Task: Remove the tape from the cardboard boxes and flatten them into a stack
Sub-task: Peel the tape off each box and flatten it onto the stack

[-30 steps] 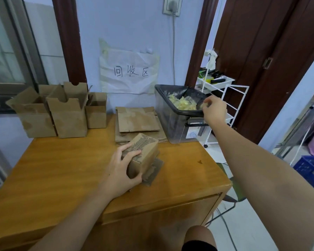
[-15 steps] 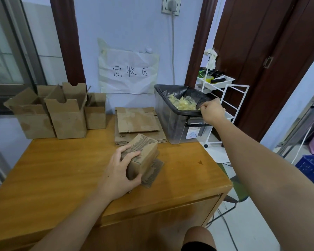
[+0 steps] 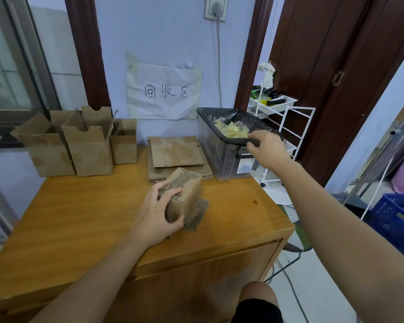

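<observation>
**Box held, right hand away at bin**

The left hand grips the cardboard box on the table, just before the flattened stack. The right hand, fingers curled and seemingly empty, hovers at the bin, farther off.

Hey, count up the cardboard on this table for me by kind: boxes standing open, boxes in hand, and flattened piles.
Open upright boxes: 3
Box held in the left hand: 1
Flattened stack: 1, number of sheets in it unclear
Total: 5
</observation>
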The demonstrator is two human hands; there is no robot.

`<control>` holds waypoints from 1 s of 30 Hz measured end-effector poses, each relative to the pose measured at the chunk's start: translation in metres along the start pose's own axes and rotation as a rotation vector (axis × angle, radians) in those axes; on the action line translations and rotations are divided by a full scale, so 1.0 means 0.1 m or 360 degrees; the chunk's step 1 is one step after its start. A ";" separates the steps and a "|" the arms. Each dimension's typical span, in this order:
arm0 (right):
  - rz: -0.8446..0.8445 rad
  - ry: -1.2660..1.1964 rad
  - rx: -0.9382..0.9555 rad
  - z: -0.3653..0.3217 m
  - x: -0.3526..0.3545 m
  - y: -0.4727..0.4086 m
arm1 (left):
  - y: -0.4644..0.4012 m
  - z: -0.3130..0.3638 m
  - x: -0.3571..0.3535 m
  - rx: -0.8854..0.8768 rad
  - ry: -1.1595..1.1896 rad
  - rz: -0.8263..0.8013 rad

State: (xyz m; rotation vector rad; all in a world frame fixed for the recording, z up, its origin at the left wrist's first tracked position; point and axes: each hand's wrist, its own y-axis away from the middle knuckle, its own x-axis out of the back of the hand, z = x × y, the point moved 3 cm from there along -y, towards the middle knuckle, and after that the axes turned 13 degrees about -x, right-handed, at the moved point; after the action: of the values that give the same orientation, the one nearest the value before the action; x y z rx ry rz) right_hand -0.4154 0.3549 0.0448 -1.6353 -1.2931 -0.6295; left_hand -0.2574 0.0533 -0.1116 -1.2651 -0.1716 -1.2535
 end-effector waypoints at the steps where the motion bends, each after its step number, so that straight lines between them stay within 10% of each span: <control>1: -0.0018 -0.0007 0.0041 -0.04 -0.02 0.11 | 0.00 0.01 0.01 0.0003 0.0005 -0.0008; 14: -0.0691 -0.0225 0.0241 -1.02 -0.98 1.76 | 0.06 0.28 0.45 0.0054 -0.0300 -0.0443; 30: -0.0870 -0.0581 0.0300 -1.52 -1.26 2.24 | 0.54 0.17 1.21 -0.0407 -0.0829 -0.0681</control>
State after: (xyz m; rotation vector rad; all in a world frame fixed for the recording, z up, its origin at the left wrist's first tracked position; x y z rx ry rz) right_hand -0.2230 0.1582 -0.0709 -1.2752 -2.0366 -0.5163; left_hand -0.1601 -0.0170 -0.0538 -1.8308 -0.7052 -1.3031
